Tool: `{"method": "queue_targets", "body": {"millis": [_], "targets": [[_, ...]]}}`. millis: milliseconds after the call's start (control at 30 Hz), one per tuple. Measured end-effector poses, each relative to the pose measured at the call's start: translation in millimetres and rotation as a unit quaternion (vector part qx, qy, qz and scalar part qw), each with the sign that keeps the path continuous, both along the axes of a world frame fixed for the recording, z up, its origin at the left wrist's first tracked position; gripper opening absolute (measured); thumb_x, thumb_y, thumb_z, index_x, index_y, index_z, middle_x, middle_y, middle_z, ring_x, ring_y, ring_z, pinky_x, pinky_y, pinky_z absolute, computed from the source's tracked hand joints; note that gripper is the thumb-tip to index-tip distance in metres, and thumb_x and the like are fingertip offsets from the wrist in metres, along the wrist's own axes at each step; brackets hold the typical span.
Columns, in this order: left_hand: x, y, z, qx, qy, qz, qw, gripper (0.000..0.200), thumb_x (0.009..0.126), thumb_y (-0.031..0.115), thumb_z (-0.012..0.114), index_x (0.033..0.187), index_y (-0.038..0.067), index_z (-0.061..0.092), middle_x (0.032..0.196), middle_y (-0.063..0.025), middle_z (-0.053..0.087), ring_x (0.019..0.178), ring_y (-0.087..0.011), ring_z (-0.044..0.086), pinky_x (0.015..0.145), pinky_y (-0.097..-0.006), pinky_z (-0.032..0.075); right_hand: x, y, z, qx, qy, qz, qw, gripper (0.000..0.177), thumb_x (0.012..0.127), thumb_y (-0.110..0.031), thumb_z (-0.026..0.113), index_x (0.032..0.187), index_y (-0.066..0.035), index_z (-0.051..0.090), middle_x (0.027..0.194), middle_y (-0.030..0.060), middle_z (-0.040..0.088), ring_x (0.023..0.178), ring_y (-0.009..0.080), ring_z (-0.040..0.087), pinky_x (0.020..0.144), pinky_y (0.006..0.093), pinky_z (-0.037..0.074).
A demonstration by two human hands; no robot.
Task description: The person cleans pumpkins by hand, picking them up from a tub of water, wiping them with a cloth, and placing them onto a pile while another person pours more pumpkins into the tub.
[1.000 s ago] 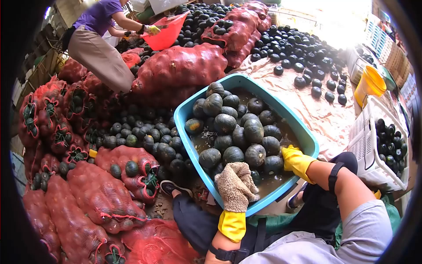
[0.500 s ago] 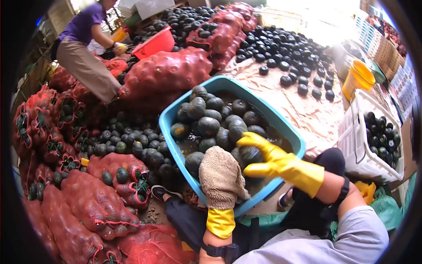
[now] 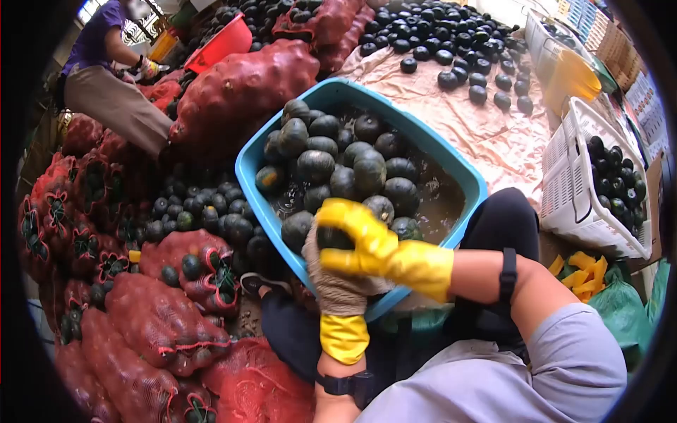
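My right hand (image 3: pixel 367 243), in a yellow rubber glove, has its fingers curled over a dark green squash (image 3: pixel 335 237) near the front left rim of a blue tub (image 3: pixel 249 169). Against that squash, from below and the left, lies my left hand (image 3: pixel 342 285), covered by a beige towelling cloth (image 3: pixel 331 282) over a yellow glove. The cloth hides the left fingers. Behind both hands, several dark green squashes (image 3: pixel 315 166) are heaped in murky brown water (image 3: pixel 441 201) inside the tub.
Red mesh sacks (image 3: pixel 151 317) of squashes and a loose pile (image 3: pixel 204 204) lie to the left. More squashes (image 3: pixel 444 35) rest on a pale sheet (image 3: pixel 395 77) behind. A white crate (image 3: pixel 571 187) stands right. A person (image 3: pixel 106 70) bends beside a red basin (image 3: pixel 222 44).
My right hand has moved left, from the squashes in the tub to the cloth-covered left hand, and now holds a squash there. The view has shifted slightly.
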State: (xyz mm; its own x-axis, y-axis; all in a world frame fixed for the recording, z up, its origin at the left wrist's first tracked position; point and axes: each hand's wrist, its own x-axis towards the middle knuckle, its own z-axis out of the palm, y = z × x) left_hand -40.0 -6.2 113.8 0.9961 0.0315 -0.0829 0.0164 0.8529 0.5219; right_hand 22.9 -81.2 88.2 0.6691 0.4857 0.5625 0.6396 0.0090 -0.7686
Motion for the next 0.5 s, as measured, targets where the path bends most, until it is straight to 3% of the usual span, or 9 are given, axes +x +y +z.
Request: {"method": "queue_targets", "body": {"millis": [100, 133, 233, 300, 333, 367, 433, 467, 500], "targets": [[-13.7, 3.6, -9.0, 0.139, -0.026, 0.070, 0.987, 0.053, 0.109, 0.034, 0.047, 0.154, 0.008, 0.046, 0.154, -0.0114, 0.055, 0.145, -0.0272, 0.049, 0.124, -0.0470, 0.036, 26.5, 11.4, -9.5, 0.023, 0.021, -0.122, 0.992, 0.062, 0.081, -0.027, 0.089, 0.136, -0.010, 0.065, 0.140, 0.0209, 0.063, 0.136, 0.0438, 0.056, 0.117, 0.0500, 0.044], [-17.6, 3.5, -14.1, 0.196, -0.039, 0.104, 0.974, 0.052, 0.110, 0.036, 0.044, 0.155, 0.009, 0.046, 0.155, -0.0109, 0.054, 0.148, -0.0269, 0.046, 0.127, -0.0474, 0.031, 15.6, -2.3, 5.7, 0.039, -0.002, 0.014, 0.999, 0.064, 0.083, -0.029, 0.089, 0.139, -0.011, 0.063, 0.142, 0.0214, 0.062, 0.137, 0.0441, 0.055, 0.117, 0.0500, 0.043], [-25.2, 19.3, -34.7, 0.062, 0.044, 0.157, 0.985, 0.045, 0.112, 0.036, 0.043, 0.147, 0.010, 0.053, 0.147, -0.0110, 0.059, 0.135, -0.0264, 0.058, 0.115, -0.0421, 0.045, 1.6, -23.3, 38.0, -0.069, 0.037, 0.248, 0.966, 0.058, 0.091, -0.030, 0.084, 0.141, -0.009, 0.062, 0.136, 0.0217, 0.066, 0.136, 0.0385, 0.059, 0.117, 0.0490, 0.043], [-13.8, 18.6, -4.0, 0.034, 0.139, 0.213, 0.967, 0.037, 0.112, 0.031, 0.047, 0.138, 0.009, 0.063, 0.138, -0.0108, 0.066, 0.123, -0.0262, 0.066, 0.106, -0.0389, 0.054, -0.6, -13.5, 21.3, -0.094, 0.100, 0.139, 0.981, 0.053, 0.088, -0.032, 0.082, 0.134, -0.011, 0.068, 0.127, 0.0221, 0.069, 0.123, 0.0435, 0.064, 0.109, 0.0522, 0.049], [-11.2, 5.0, -1.3, 0.188, 0.165, 0.299, 0.921, 0.031, 0.110, 0.028, 0.051, 0.122, 0.009, 0.072, 0.118, -0.0100, 0.072, 0.111, -0.0250, 0.069, 0.102, -0.0394, 0.054, -11.9, -3.4, 14.5, -0.114, 0.064, 0.083, 0.988, 0.049, 0.088, -0.027, 0.080, 0.133, -0.010, 0.068, 0.127, 0.0219, 0.069, 0.122, 0.0441, 0.064, 0.108, 0.0516, 0.050], [-12.3, 16.2, -10.3, 0.513, 0.069, 0.232, 0.823, 0.026, 0.105, 0.026, 0.058, 0.118, 0.010, 0.073, 0.110, -0.0101, 0.073, 0.104, -0.0276, 0.069, 0.096, -0.0416, 0.054, -20.1, 4.7, 11.3, -0.133, 0.022, 0.027, 0.991, 0.045, 0.089, -0.022, 0.078, 0.132, -0.010, 0.068, 0.127, 0.0216, 0.069, 0.120, 0.0447, 0.064, 0.106, 0.0510, 0.052], [-25.5, 28.3, -0.2, 0.876, -0.028, 0.219, 0.429, 0.021, 0.097, 0.024, 0.067, 0.113, 0.011, 0.073, 0.100, -0.0101, 0.073, 0.094, -0.0324, 0.068, 0.085, -0.0452, 0.053, -40.1, -9.3, 28.3, -0.173, -0.057, 0.020, 0.983, 0.042, 0.089, -0.021, 0.079, 0.130, -0.012, 0.070, 0.128, 0.0213, 0.069, 0.122, 0.0430, 0.064, 0.108, 0.0504, 0.051], [-33.8, 36.5, -2.8, 0.870, -0.086, 0.195, 0.444, 0.023, 0.094, 0.024, 0.070, 0.113, 0.012, 0.072, 0.102, -0.0095, 0.074, 0.095, -0.0358, 0.068, 0.084, -0.0463, 0.052, -38.0, -15.1, 26.2, -0.146, -0.038, 0.066, 0.986, 0.043, 0.089, -0.021, 0.080, 0.131, -0.012, 0.070, 0.129, 0.0216, 0.069, 0.123, 0.0428, 0.064, 0.108, 0.0499, 0.051], [-37.9, 41.3, -30.7, 0.787, -0.066, 0.168, 0.590, 0.028, 0.095, 0.026, 0.069, 0.119, 0.012, 0.071, 0.108, -0.0105, 0.074, 0.099, -0.0351, 0.068, 0.087, -0.0466, 0.052, -30.6, -19.2, 25.7, -0.120, -0.021, 0.111, 0.986, 0.045, 0.089, -0.021, 0.081, 0.132, -0.012, 0.070, 0.129, 0.0219, 0.069, 0.124, 0.0425, 0.064, 0.108, 0.0493, 0.051]]}}
